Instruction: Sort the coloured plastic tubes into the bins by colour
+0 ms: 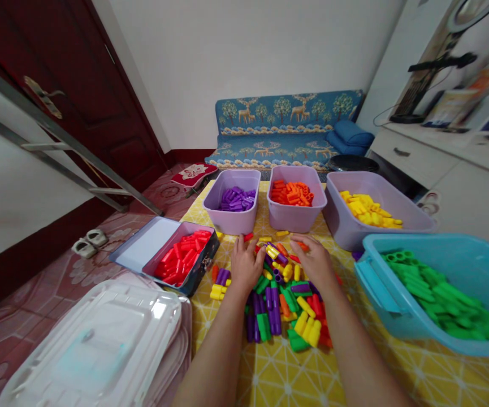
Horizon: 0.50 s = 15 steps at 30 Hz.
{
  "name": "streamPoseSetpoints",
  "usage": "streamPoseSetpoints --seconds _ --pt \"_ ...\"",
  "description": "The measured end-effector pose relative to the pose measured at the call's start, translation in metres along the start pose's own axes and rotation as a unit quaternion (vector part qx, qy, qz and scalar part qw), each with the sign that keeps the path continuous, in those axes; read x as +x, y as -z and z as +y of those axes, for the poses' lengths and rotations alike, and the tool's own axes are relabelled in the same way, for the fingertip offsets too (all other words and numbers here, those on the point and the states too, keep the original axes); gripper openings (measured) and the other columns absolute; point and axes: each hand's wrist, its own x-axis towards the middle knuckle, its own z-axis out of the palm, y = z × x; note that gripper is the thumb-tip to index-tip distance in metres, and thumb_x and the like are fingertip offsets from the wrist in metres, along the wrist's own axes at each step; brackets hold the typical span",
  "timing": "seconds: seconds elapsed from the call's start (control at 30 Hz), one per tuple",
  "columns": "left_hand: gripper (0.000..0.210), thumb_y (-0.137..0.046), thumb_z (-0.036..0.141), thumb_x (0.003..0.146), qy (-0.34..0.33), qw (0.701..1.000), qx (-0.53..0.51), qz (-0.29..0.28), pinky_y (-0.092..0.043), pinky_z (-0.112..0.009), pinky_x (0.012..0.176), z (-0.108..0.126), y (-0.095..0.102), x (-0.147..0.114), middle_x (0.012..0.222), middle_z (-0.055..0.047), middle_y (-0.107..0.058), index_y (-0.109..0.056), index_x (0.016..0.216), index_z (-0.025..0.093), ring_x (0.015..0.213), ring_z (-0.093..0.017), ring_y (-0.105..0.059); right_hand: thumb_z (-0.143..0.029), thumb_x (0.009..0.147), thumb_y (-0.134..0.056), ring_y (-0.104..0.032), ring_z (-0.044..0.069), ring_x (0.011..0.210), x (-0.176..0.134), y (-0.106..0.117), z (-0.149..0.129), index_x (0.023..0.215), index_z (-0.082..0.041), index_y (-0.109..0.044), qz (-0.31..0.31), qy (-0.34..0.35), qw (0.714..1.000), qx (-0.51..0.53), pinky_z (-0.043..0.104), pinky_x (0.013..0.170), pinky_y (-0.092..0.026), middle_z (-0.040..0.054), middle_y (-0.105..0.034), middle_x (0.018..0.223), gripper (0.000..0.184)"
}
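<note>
A mixed pile of small plastic tube-shaped building pieces (273, 302) in purple, green, yellow, orange and red lies on the table, some joined in rows. My left hand (246, 264) rests over the pile's left far edge, fingers apart and pointing forward, close to a red piece (249, 236). At the right far edge, my right hand (317, 261) has its fingers around an orange piece (303, 246). Between the hands lies a joined yellow and purple group (276, 254). A few purple and yellow pieces (220, 282) sit left of my left wrist.
Along the far side stand lilac bins with purple (231, 219), orange (295, 216) and yellow pieces (341, 223). A blue tub (382, 299) of green pieces is at right. An open tin (206, 261) of red pieces and stacked white lids (95, 345) are at left.
</note>
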Motion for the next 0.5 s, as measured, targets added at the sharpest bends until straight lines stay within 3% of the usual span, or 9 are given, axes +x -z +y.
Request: streamPoseSetpoints --seconds 0.13,0.27,0.4,0.5 --pt "0.042 -0.043 0.046 0.091 0.001 1.0 0.011 0.003 -0.034 -0.042 0.107 -0.002 0.0 0.003 0.13 -0.011 -0.054 -0.064 0.119 0.023 0.123 -0.027 -0.047 -0.046 0.088 -0.048 -0.056 0.024 0.112 -0.005 -0.009 0.003 0.106 -0.022 -0.07 -0.089 0.047 0.989 -0.105 0.043 0.102 -0.04 0.0098 -0.066 0.115 0.037" --pt "0.04 -0.047 0.046 0.088 0.016 1.0 0.014 0.006 -0.039 -0.039 0.101 -0.001 0.001 0.003 0.12 -0.01 -0.057 -0.066 0.116 0.024 0.114 -0.025 -0.051 -0.048 0.091 -0.044 -0.045 0.026 0.125 -0.012 -0.018 0.0 0.121 -0.026 -0.064 -0.154 0.05 0.968 -0.19 0.046 0.108 -0.032 0.0067 -0.06 0.128 0.043" --pt "0.04 -0.05 0.047 0.086 0.033 0.999 0.016 0.001 -0.039 -0.039 0.098 0.001 0.003 0.004 0.11 -0.011 -0.06 -0.068 0.114 0.023 0.11 -0.025 -0.053 -0.043 0.093 -0.042 -0.05 0.026 0.118 -0.013 -0.02 -0.003 0.123 -0.024 -0.063 -0.179 0.036 0.96 -0.211 0.043 0.104 -0.036 0.0067 -0.063 0.125 0.041" --pt "0.04 -0.051 0.047 0.086 0.03 1.0 0.003 -0.004 -0.038 -0.04 0.099 0.001 0.003 0.004 0.116 -0.01 -0.059 -0.067 0.116 0.025 0.112 -0.026 -0.052 -0.041 0.093 -0.043 -0.055 0.025 0.113 -0.012 -0.02 -0.005 0.115 -0.022 -0.068 -0.169 0.026 0.962 -0.211 0.04 0.1 -0.04 0.008 -0.064 0.121 0.038"
